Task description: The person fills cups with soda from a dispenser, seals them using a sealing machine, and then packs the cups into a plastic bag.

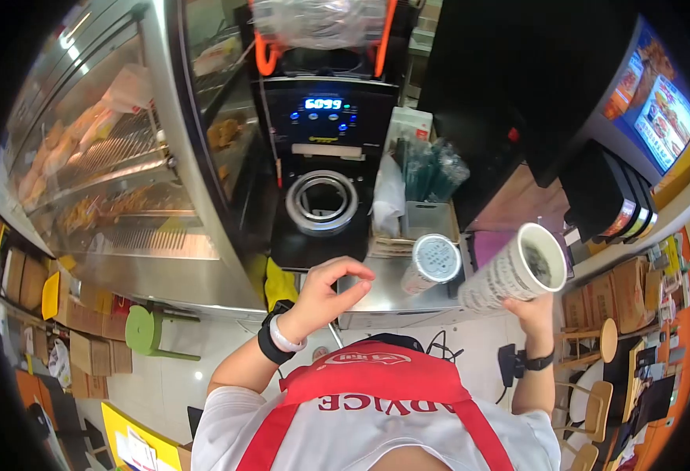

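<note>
My right hand (535,312) grips a tall printed paper cup (495,281), tilted, its open top showing dark contents. Beside it on the steel counter (388,289) stands a second cup (431,265) with a sealed, printed top. My left hand (337,289) hovers at the counter's front edge, thumb and fingers curved but apart, holding nothing. Just beyond it is a black sealing machine (313,118) with a lit display reading 6099 and a round metal ring (321,202) in its tray.
A glass display cabinet (109,157) with fried food is at the left. Behind the sealed cup, a basket (431,220) holds wrapped items. A yellow cloth (279,282) hangs at the counter edge. A green stool (144,330) and cardboard boxes (89,353) stand on the floor.
</note>
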Demonstrator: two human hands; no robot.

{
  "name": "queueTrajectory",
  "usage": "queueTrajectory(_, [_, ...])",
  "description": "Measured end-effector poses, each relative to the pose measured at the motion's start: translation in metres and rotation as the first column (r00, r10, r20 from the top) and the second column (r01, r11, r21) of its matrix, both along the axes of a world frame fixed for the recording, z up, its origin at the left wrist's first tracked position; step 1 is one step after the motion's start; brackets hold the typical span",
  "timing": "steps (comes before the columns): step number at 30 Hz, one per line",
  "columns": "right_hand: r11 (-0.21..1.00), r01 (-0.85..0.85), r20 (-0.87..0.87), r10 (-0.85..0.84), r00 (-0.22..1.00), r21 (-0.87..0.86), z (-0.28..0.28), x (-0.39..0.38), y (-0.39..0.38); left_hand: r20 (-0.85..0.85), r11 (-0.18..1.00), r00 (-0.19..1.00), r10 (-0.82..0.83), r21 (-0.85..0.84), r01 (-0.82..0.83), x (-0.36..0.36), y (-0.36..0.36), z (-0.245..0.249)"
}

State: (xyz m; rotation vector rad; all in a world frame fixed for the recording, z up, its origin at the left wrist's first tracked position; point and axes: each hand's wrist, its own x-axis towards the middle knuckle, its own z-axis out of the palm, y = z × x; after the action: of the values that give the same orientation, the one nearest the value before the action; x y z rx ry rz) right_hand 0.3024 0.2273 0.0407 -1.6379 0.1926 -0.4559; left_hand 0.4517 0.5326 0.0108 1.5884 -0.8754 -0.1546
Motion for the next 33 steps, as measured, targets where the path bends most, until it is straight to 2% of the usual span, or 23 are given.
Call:
queueTrajectory(1, [0.999, -0.041, 0.044, 0.04, 0.998, 0.016, -0.002, 0.016, 0.015, -0.013, 0.999, 1.0, -0.006, -0.044, 0.006, 0.002, 0.004, 0.001])
queueTrajectory(2, [0.998, -0.068, -0.011, 0.068, 0.998, -0.003, -0.009, 0.031, 0.026, -0.025, 0.996, 1.0, -0.015, -0.087, 0.012, 0.004, 0.007, 0.002])
queueTrajectory(3, [0.994, -0.105, 0.035, 0.104, 0.994, 0.015, 0.0, 0.049, 0.05, -0.118, 0.989, 0.992, -0.039, -0.144, 0.021, 0.005, 0.011, 0.002])
queueTrajectory(4, [0.992, -0.114, 0.15, 0.122, 0.981, -0.061, 0.001, 0.07, 0.068, -0.11, 0.987, 0.993, -0.043, -0.16, 0.025, 0.008, 0.014, 0.004])
queueTrajectory(5, [0.988, -0.154, 0.142, 0.152, 0.978, 0.002, 0.006, 0.086, 0.088, -0.097, 0.982, 0.995, -0.022, -0.189, 0.004, 0.012, 0.016, 0.007])
queueTrajectory(8, [0.973, -0.227, 0.215, 0.214, 0.953, 0.034, 0.011, 0.136, 0.131, -0.054, 0.978, 0.998, -0.013, -0.209, 0.002, 0.028, 0.027, 0.017])
queueTrajectory(10, [0.978, -0.196, 0.234, 0.206, 0.95, -0.065, 0.01, 0.166, 0.151, -0.002, 0.976, 1.0, 0.027, -0.215, -0.027, 0.041, 0.032, 0.022])
queueTrajectory(13, [0.988, -0.111, 0.358, 0.143, 0.923, -0.109, 0.002, 0.206, 0.171, 0.021, 0.977, 0.998, 0.061, -0.204, -0.055, 0.062, 0.036, 0.022])
queueTrajectory(16, [0.978, -0.198, 0.342, 0.208, 0.916, -0.065, -0.006, 0.232, 0.182, 0.033, 0.973, 0.997, 0.071, -0.221, -0.062, 0.08, 0.037, 0.015])
queueTrajectory(18, [0.963, -0.144, 0.309, 0.211, 0.927, -0.226, -0.012, 0.241, 0.183, 0.047, 0.969, 0.997, 0.063, -0.243, -0.05, 0.091, 0.035, 0.01])
queueTrajectory(20, [0.96, -0.199, 0.307, 0.254, 0.917, -0.198, -0.021, 0.245, 0.179, 0.039, 0.974, 0.998, 0.058, -0.223, -0.048, 0.097, 0.037, 0.006])
queueTrajectory(24, [0.949, -0.232, 0.248, 0.282, 0.927, -0.214, -0.024, 0.241, 0.173, -0.097, 0.968, 0.995, 0.022, -0.247, -0.046, 0.107, 0.034, -0.013])
queueTrajectory(26, [0.92, -0.276, 0.152, 0.326, 0.933, -0.28, -0.026, 0.243, 0.168, 0.057, 0.981, 0.992, 0.112, -0.166, -0.101, 0.113, 0.034, -0.021])
queueTrajectory(27, [0.931, -0.284, 0.175, 0.326, 0.929, -0.228, -0.026, 0.243, 0.169, 0.13, 0.975, 0.973, 0.191, -0.139, -0.172, 0.109, 0.036, -0.016])
queueTrajectory(28, [0.93, -0.288, 0.175, 0.331, 0.927, -0.229, -0.026, 0.243, 0.167, 0.131, 0.974, 0.972, 0.195, -0.139, -0.177, 0.111, 0.037, -0.017])
queueTrajectory(29, [0.858, -0.222, 0.105, 0.302, 0.947, -0.463, -0.027, 0.244, 0.164, 0.169, 0.977, 0.963, 0.211, -0.05, -0.205, 0.114, 0.039, -0.018])
queueTrajectory(30, [0.726, -0.16, 0.046, 0.255, 0.966, -0.669, -0.028, 0.244, 0.162, 0.207, 0.971, 0.953, 0.222, 0.04, -0.235, 0.116, 0.04, -0.02])
queueTrajectory(31, [0.742, -0.151, 0.065, 0.253, 0.965, -0.653, -0.039, 0.249, 0.16, 0.208, 0.97, 0.952, 0.226, 0.039, -0.239, 0.118, 0.039, -0.025])
queueTrajectory(32, [0.74, -0.154, 0.066, 0.258, 0.964, -0.654, -0.044, 0.251, 0.157, 0.233, 0.951, 0.937, 0.26, 0.107, -0.29, 0.119, 0.038, -0.031])
queueTrajectory(33, [0.679, -0.161, 0.021, 0.251, 0.968, -0.716, -0.046, 0.253, 0.157, 0.258, 0.924, 0.921, 0.292, 0.173, -0.341, 0.117, 0.037, -0.033])
